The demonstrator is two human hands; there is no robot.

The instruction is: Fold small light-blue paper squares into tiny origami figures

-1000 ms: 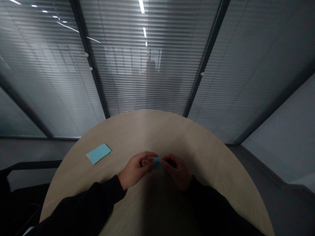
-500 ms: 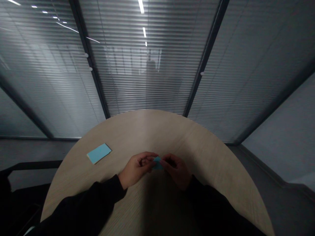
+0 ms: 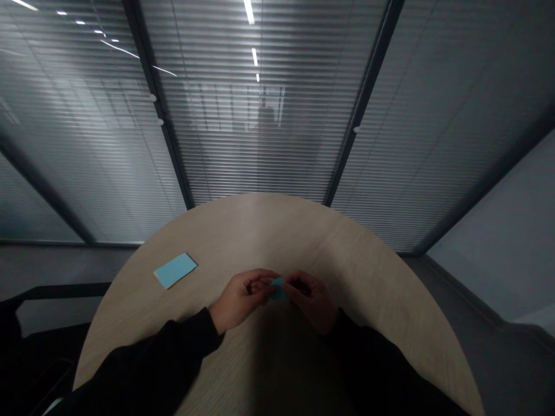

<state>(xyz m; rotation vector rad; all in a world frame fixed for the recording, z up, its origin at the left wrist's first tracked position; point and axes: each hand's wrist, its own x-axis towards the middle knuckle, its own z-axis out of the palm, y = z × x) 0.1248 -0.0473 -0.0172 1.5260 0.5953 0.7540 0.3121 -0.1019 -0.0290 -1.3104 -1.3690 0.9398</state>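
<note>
Both hands are drawn in close together above the near part of the tabletop [image 3: 260,231], and between them sits a small piece of blue paper [image 3: 278,290], pinched up off the surface. The left hand [image 3: 240,297] is narrowed onto the paper's left side, its fingers [image 3: 260,283] curled inward with their tips at the paper. The right hand [image 3: 313,301] is closed just as narrowly from the other side, its fingers [image 3: 299,280] bent over the paper's right edge. Together they hide much of the piece, so its exact shape and any folds are too small and shadowed to make out. The hands are nearly touching, with only the paper showing between them. Well to the left and further out, a pale blue rectangular sheet [image 3: 175,270] lies flat and tilted at an angle on the tabletop, apart from both hands. Black sleeves [image 3: 151,358] cover both forearms, which reach in from the bottom corners. The rounded table edge runs in front of a glass partition [image 3: 260,144] with slatted blinds, and no other person's hands are in view.
</note>
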